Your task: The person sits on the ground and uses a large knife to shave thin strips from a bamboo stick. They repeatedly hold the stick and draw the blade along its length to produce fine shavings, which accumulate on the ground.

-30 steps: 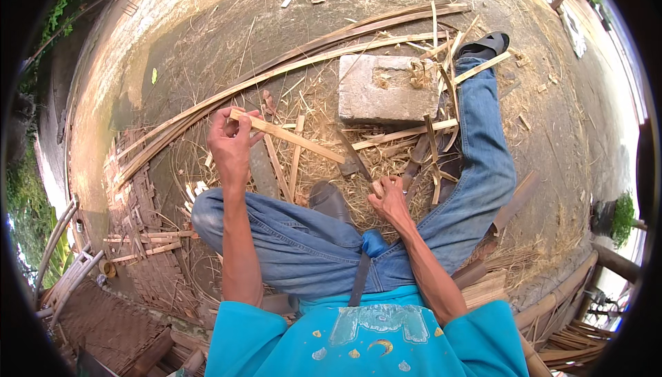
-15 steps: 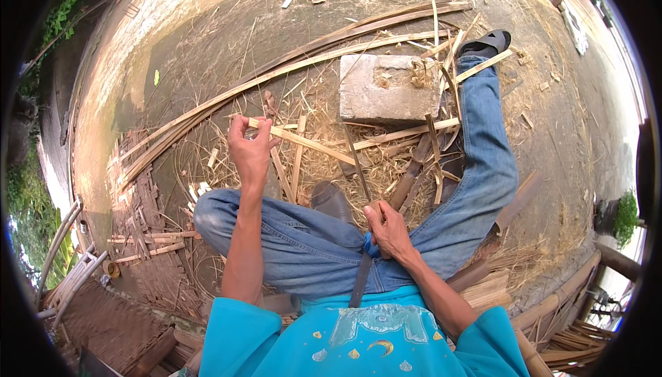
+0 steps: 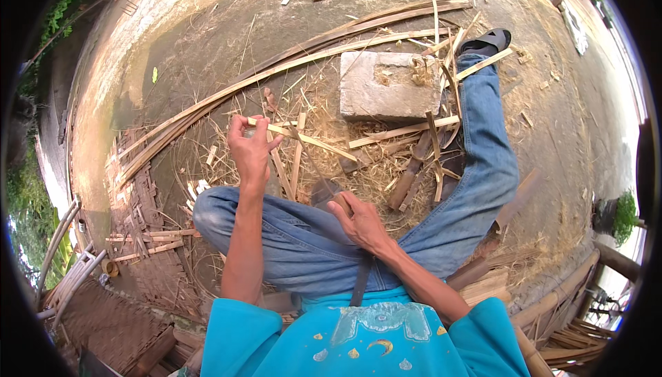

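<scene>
Pinched in my left hand (image 3: pixel 249 151) is a pale split bamboo strip (image 3: pixel 323 144), its free end slanting down to the right above the shavings. My right hand (image 3: pixel 364 224) is closed round the handle of a long, thin, dark-bladed knife (image 3: pixel 316 162). The blade, a little blurred, points up and left, and its tip end crosses the strip close to my left fingers. Whether the edge touches the strip or only passes over it, I cannot tell. A dark strap (image 3: pixel 363 277) runs down from my right forearm area over my lap.
Beyond my hands sits a concrete block (image 3: pixel 386 105) with a recess on top. Long bamboo strips (image 3: pixel 276 70) curve across the ground behind it. Curly shavings (image 3: pixel 386 201) and short offcuts lie between my legs. A woven mat (image 3: pixel 155 267) is at the left.
My right hand has moved up and left from my lap, swinging the knife's blade leftward across the bamboo strip. My left hand keeps its hold in nearly the same place.
</scene>
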The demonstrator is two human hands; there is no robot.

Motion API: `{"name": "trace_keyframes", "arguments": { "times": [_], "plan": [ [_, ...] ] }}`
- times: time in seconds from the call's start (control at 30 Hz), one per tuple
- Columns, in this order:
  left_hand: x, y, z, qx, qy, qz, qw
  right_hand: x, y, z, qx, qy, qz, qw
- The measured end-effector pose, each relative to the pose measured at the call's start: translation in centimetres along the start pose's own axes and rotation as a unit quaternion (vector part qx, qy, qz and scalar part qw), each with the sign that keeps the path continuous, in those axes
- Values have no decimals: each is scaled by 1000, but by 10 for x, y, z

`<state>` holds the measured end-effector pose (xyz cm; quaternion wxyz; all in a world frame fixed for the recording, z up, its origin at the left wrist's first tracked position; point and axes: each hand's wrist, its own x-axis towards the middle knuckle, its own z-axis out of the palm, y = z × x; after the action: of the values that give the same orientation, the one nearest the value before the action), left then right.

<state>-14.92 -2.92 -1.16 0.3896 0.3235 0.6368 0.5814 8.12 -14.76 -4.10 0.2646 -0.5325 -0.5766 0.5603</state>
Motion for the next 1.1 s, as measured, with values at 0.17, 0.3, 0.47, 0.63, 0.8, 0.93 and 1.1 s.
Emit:
{"name": "trace_keyframes", "arguments": {
  "times": [0.17,0.3,0.47,0.63,0.8,0.93,1.1],
  "plan": [
    [2,0,-2,15,-5,2,1000,10,70,8,36,65,119,990],
    [0,5,2,-8,-18,-10,1000,11,92,3,-17,72,100,992],
    [4,2,-4,-14,-23,-20,999,13,107,3,-29,101,108,989],
    [6,-1,-9,-9,-18,-20,1000,9,75,-4,-49,48,102,992],
    [9,-3,-10,9,-22,-18,1000,18,119,3,34,88,180,979],
    [6,5,0,0,-29,-11,1000,19,134,9,27,102,168,980],
    [1,-2,-5,-46,-33,-28,998,15,23,4,60,27,127,990]
  ]
}}
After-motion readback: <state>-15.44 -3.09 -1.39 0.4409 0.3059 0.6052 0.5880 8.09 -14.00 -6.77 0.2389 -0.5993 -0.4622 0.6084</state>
